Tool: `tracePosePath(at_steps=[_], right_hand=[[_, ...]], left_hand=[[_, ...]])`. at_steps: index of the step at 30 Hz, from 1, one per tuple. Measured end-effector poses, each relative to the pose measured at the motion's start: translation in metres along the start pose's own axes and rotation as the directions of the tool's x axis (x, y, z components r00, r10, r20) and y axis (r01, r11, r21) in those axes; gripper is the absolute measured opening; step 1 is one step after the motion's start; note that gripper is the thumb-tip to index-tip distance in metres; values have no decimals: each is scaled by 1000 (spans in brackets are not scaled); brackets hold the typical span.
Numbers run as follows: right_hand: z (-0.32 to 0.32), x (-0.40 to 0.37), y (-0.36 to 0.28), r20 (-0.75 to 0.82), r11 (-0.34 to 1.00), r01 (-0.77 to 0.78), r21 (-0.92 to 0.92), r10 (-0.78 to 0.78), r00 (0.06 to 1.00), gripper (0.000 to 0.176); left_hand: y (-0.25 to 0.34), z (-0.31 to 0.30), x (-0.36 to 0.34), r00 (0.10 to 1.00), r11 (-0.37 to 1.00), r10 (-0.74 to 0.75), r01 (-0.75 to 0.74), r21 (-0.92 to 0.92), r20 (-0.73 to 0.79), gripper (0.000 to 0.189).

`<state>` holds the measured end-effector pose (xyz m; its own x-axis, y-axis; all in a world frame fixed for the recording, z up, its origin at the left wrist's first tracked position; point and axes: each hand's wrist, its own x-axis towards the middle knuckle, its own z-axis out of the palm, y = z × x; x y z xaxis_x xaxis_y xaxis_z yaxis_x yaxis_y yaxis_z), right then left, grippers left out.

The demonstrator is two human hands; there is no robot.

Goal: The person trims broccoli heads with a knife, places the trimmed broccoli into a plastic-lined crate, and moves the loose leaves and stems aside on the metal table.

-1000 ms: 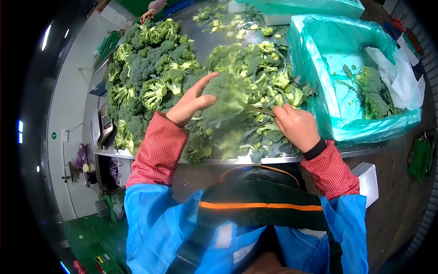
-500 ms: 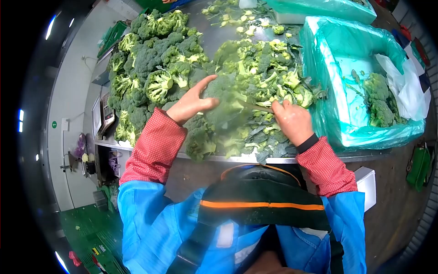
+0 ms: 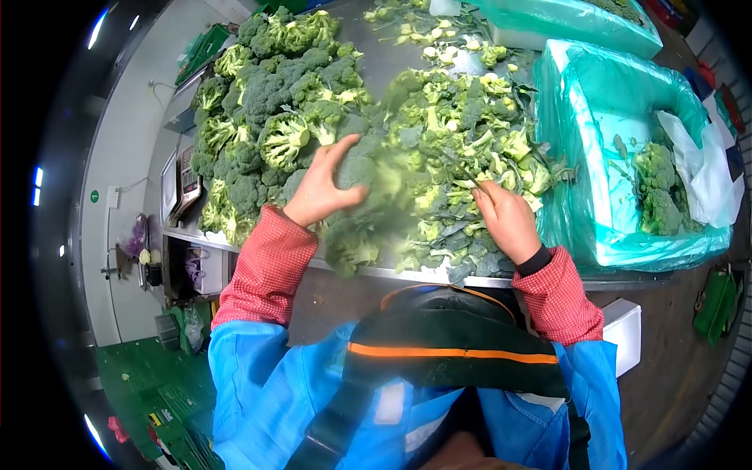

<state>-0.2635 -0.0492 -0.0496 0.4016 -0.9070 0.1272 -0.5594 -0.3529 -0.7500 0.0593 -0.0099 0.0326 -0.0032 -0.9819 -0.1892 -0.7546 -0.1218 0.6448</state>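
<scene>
My left hand (image 3: pixel 323 188) is curved round a green broccoli head (image 3: pixel 362 168), thumb and forefinger on either side of it. A blurred patch hides part of that head and its stem. In my right hand (image 3: pixel 509 221) is a knife (image 3: pixel 468 174), its thin dark blade slanting up and left over the trimmings. Between and beyond the hands lies a heap of cut broccoli stems and leaves (image 3: pixel 478 145). Left of it, a large pile of broccoli heads (image 3: pixel 274 98) covers the table.
To the right stands a box lined with green plastic (image 3: pixel 568 157), holding broccoli heads (image 3: pixel 658 184) and a white bag (image 3: pixel 697 157). Another lined box (image 3: pixel 564 31) is behind it. A scale (image 3: pixel 186 184) sits at left. The metal table edge (image 3: pixel 423 276) runs before me.
The knife has swung from nearly level to slanting up and left, and my right hand has turned with it. My left hand stays at the broccoli head. The view has shifted slightly.
</scene>
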Motion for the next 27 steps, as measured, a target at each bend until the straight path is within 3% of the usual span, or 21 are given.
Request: tracePosePath(at_steps=[1,4,5,8,9,10,12,14,16,18,19,22,25,27], right_hand=[[2,-5,3,-17,1000,-7,23,7,1000,21],[2,-18,3,2,999,-43,28,43,999,20],[4,-23,5,-29,999,-17,45,19,999,19],[-1,-34,8,77,998,-54,18,53,996,18],[0,-40,14,38,999,-11,42,9,999,17],[-1,-45,17,25,996,10,90,-12,1000,18],[-8,-57,23,-42,984,177,6,-177,983,18],[-18,-69,26,41,995,82,59,-84,996,18],[-27,-83,32,9,986,160,40,-161,987,17],[-30,-99,43,-14,978,193,84,-193,981,18],[-31,-106,50,37,986,147,73,-150,988,19],[-50,-126,61,41,991,100,88,-103,994,19],[-64,-142,78,87,998,60,31,-63,994,21],[-72,-150,89,60,997,57,59,-60,996,21]], left_hand=[[-12,3,-1,992,991,101,-93,91,-81,88],[-37,10,-2,975,811,177,-67,581,-134,88],[-51,16,1,971,781,185,-50,623,-154,88],[-56,29,13,960,859,181,-49,509,-214,83],[-44,30,17,954,866,182,-42,498,-236,80],[-34,30,25,927,859,265,-101,502,-267,73],[2,32,45,870,856,388,-218,468,-305,64],[58,36,65,828,841,502,-400,366,-248,59],[118,52,86,763,776,621,-566,280,-178,52],[176,77,108,658,654,748,-711,257,-85,49],[210,92,118,624,619,782,-774,135,-9,47],[288,156,153,447,455,874,-891,1,191,47],[352,248,186,185,234,926,-965,-116,330,61],[382,312,199,121,189,902,-974,-126,415,75]])
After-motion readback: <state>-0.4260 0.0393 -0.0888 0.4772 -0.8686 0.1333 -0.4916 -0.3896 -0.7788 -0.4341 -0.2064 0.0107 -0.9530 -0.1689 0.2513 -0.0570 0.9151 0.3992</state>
